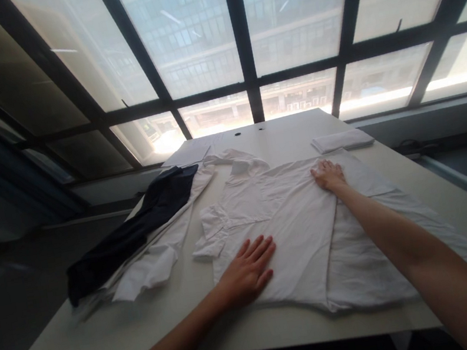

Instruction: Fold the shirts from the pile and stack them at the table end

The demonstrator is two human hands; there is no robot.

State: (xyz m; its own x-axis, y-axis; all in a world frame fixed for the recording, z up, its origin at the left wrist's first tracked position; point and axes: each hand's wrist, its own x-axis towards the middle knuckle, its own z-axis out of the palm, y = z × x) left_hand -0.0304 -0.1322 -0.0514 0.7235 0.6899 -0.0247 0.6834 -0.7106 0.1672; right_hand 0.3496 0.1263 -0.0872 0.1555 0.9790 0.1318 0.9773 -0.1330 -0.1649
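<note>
A white shirt (296, 230) lies spread across the white table (440, 176), one side folded over the middle. My left hand (247, 271) rests flat on its near left part, fingers stretched out. My right hand (327, 175) lies flat on the shirt's far part near the collar (243, 164), fingers spread. Neither hand holds anything.
A dark navy garment (135, 230) lies over another white garment (150, 266) at the table's left edge. A folded white cloth (342, 140) sits at the far right, and a paper sheet (188, 154) at the far left. Large windows (236, 31) stand beyond the table.
</note>
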